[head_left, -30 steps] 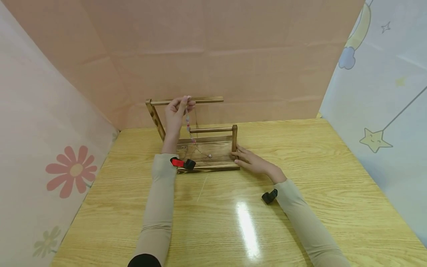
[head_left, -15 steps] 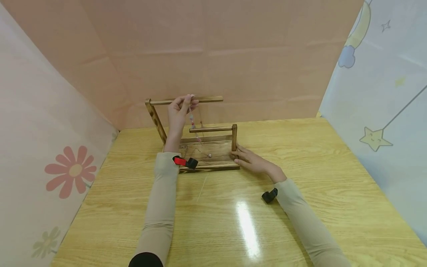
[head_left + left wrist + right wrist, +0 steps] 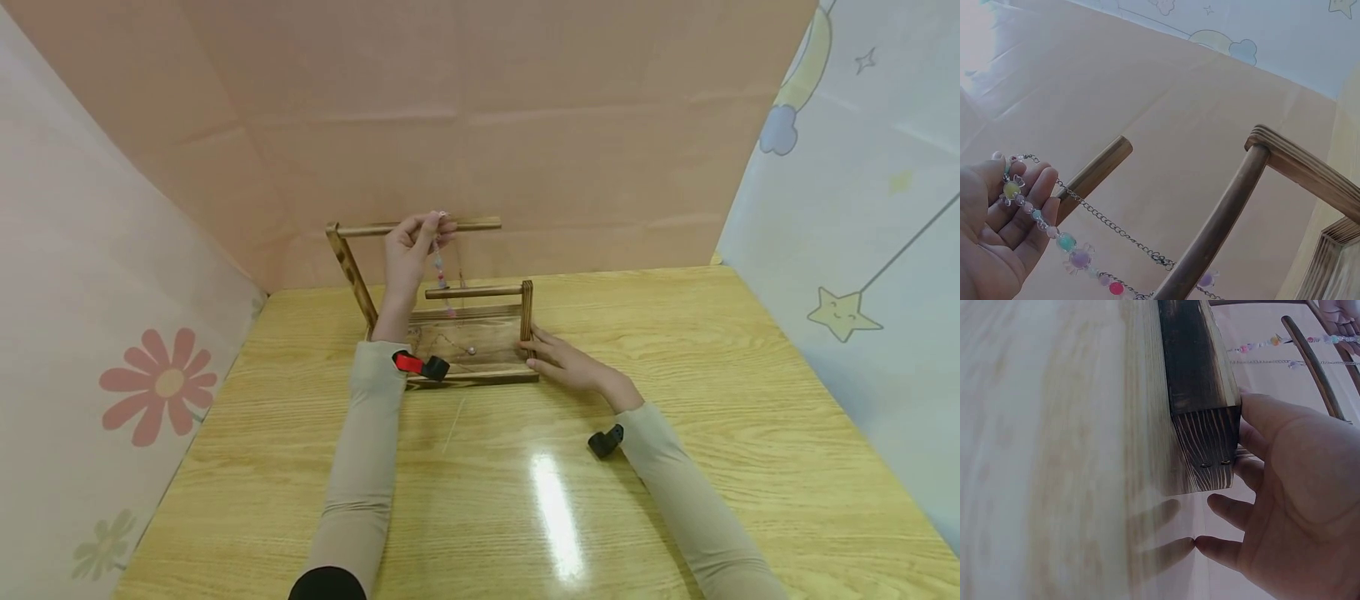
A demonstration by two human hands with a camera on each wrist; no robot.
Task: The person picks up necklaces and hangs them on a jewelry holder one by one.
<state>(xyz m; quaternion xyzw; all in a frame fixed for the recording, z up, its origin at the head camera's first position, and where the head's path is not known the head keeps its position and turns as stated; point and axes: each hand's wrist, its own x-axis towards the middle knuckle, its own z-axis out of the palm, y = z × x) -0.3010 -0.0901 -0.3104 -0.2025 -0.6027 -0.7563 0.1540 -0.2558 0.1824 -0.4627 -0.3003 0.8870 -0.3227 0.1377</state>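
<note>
We shift our left hand [image 3: 406, 257] rightward, pinching the beaded chain [image 3: 1067, 242] — our right hand [image 3: 572, 367] still grips the rack [image 3: 527, 312].

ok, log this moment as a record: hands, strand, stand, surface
left hand: pinches beaded strand near upper bar
right hand: touches right end of wooden stand
beaded strand: hangs down from left hand
wooden stand: stands on table
in wooden stand: pearly bead
beaded strand touching upper bar: cannot tell

This looks like a staged tabletop booth: wood-grain table [image 3: 472, 483], creased peach backdrop [image 3: 525, 125], cartoon-printed side panels [image 3: 847, 225].
</note>
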